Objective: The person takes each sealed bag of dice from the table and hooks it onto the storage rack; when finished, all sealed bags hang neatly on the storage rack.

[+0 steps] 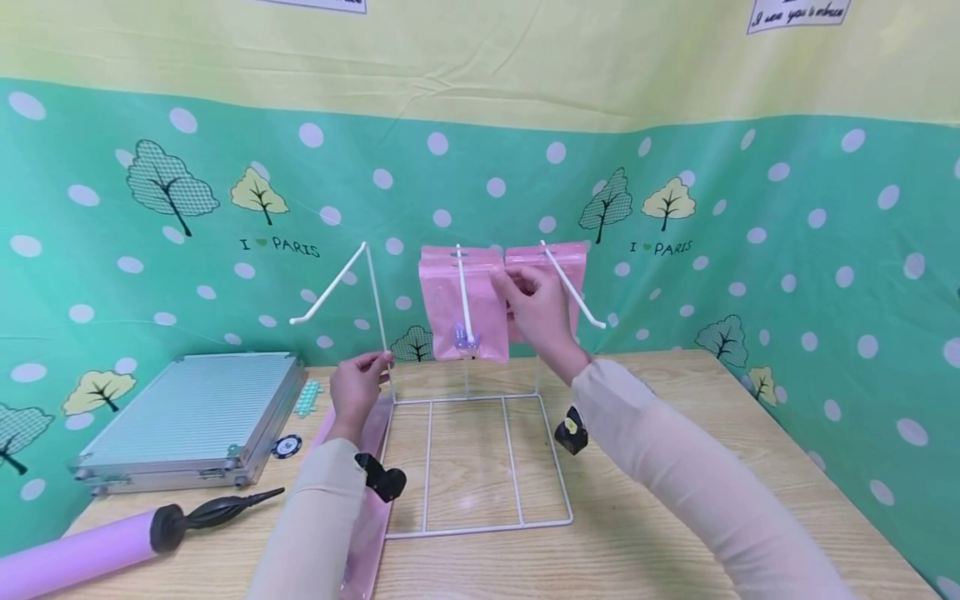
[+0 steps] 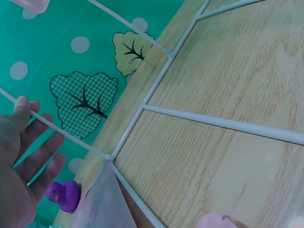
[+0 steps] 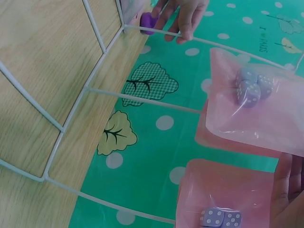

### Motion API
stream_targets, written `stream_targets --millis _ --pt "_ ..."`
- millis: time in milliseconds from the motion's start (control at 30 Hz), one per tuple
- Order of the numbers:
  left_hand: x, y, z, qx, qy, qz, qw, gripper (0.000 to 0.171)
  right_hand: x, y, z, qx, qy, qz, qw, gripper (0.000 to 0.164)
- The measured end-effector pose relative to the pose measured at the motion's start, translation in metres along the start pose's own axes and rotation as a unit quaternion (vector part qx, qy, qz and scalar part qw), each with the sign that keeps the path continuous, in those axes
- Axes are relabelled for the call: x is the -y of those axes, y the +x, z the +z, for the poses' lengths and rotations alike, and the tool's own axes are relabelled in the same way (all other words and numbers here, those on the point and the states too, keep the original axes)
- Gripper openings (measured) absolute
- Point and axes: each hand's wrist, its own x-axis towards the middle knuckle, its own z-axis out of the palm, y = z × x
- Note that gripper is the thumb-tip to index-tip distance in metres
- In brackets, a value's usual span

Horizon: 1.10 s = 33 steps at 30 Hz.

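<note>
A white wire display rack (image 1: 480,529) stands on the table with hooks at its top. My left hand (image 1: 356,392) pinches its left upright between thumb and fingers, as the left wrist view also shows. Two hooks carry pink zip bags; the bare left hook has none. With thumb and forefinger my right hand (image 1: 540,308) pinches the right edge of the middle zip bag (image 1: 442,300). Purple dice (image 3: 248,92) show through that bag in the right wrist view. Partly behind my right hand hangs the right-hand zip bag (image 1: 525,257), also with dice.
Pink plastic packaging (image 1: 367,517) lies along the rack's left side. Farther left are a silver case (image 1: 187,408), a poker chip (image 1: 287,447) and a purple hand pump (image 1: 90,550). A purple rubber duck (image 2: 69,194) sits near the rack's back left corner. A patterned cloth hangs behind the table.
</note>
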Motion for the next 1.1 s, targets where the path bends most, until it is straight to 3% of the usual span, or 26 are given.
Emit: stream_targets --millis 700,1100 --pt "0.003 -0.001 0.000 0.003 0.001 0.007 1.0000 0.037 0.005 0.012 0.009 -0.016 -0.110 0.038 0.993 0.025" --pt "0.002 0.000 0.001 -0.003 0.005 0.006 1.0000 0.037 0.012 0.012 0.010 -0.024 -0.233 0.029 0.972 0.030"
